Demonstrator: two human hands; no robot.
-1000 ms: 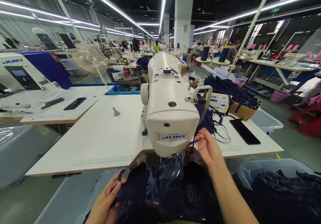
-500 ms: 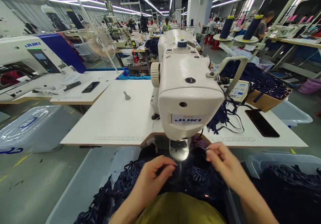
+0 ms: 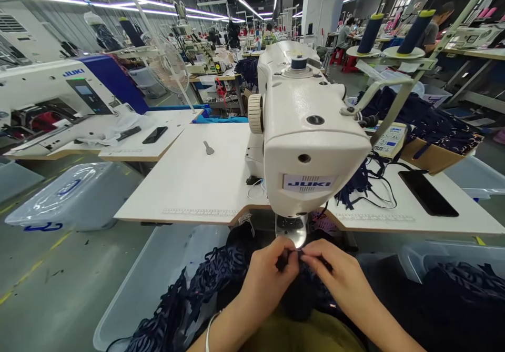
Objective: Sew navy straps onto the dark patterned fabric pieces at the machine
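Head view, left hand (image 3: 265, 275) and right hand (image 3: 330, 273) pinching navy lace fabric (image 3: 221, 278)

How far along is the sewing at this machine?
Done: a heap of navy lace trails into the left bin, though whether it is sewn cannot be told. In hand: the left hand and right hand pinch dark fabric together just under the presser foot of the machine. Left: more navy pieces sit in the right bin.
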